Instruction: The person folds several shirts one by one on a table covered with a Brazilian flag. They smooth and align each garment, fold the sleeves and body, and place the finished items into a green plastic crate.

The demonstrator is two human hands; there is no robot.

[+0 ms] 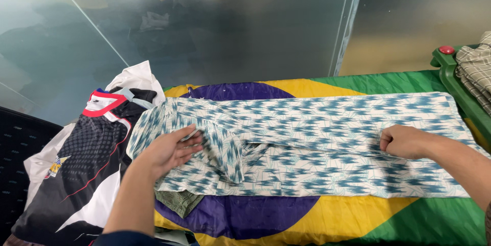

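a blue-and-white patterned shirt (317, 138) lies spread across a green, yellow and blue flag (286, 220). the left hand (171, 149) rests flat, fingers spread, on the shirt's folded sleeve; the right hand (404, 141), fingers curled shut, pinches the cloth near its far end. a black jersey (87, 169) lies beside the shirt at left, a checked garment (475, 67) at right.

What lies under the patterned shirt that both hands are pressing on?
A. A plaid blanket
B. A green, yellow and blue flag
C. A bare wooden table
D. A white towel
B: the shirt, held down by the left hand and right hand, lies spread on a green, yellow and blue flag.
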